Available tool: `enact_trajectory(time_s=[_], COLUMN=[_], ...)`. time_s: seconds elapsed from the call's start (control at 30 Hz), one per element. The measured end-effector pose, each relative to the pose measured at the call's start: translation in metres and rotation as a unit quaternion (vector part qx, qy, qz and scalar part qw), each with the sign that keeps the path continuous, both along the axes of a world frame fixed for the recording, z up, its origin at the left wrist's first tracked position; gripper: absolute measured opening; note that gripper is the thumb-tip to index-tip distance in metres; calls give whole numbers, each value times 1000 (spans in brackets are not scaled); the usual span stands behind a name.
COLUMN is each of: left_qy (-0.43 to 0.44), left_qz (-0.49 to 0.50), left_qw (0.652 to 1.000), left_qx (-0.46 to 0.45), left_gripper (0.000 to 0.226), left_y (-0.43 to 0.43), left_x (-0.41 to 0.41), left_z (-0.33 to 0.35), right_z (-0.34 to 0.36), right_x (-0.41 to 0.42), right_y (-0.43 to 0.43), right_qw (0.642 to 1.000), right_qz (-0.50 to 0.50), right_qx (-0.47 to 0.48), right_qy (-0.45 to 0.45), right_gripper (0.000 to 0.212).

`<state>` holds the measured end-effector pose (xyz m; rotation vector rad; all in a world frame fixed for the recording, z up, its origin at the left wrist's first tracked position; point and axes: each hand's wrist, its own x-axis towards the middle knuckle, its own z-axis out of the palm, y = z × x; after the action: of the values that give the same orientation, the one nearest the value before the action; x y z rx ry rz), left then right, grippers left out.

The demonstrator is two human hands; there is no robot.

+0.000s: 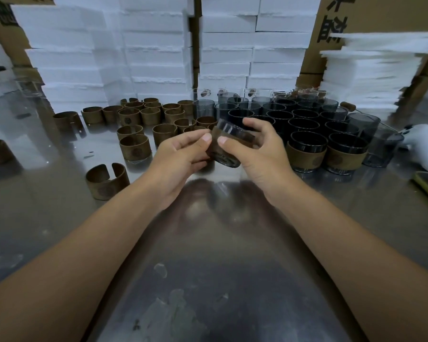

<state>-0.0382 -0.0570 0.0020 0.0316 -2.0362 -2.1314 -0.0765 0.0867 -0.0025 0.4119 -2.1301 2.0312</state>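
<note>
a scuffed steel bench (208,267) runs out under both forearms, and above its middle the left hand (181,154) and right hand (260,154) grip a tilted smoked glass tumbler (229,125), fingers (252,123) curled round it and thumbs pressing its brown sleeve (237,140). uneven thumb pressure could seat the sleeve crooked, or the smooth glass could slip and drop onto the bench. beyond lie loose sleeves (135,146) at left, massed tumblers (304,124) at right, then stacked white foam boxes (158,58).
</note>
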Motion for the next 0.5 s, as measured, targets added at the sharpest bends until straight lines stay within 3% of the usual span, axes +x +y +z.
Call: enact_trajectory(time_s=[0.07,0.17,0.3,0.43,0.5], left_qy=[10,30,63,80,85], left_qz=[31,70,104,95,84], left_qw=[999,997,988,969,955], left_qx=[0,-32,-92,-212,-270], left_gripper=[24,21,33,40,42], left_y=[-2,-4,-7,-9,-9], left_x=[-3,-5,-8,-9,-9], left_z=[-1,-2,-4,-7,-9], right_z=[-1,-3,-3,-1,0], right_x=[-1,-2,-8,-15,-17], right_y=[6,16,25,29,29], right_qw=[990,933,869,777,757], right_qz=[-51,-128,-181,-242,-255], right_qx=[112,293,414,541,571], right_qy=[75,166,200,214,190], right_gripper=[64,72,69,66,64])
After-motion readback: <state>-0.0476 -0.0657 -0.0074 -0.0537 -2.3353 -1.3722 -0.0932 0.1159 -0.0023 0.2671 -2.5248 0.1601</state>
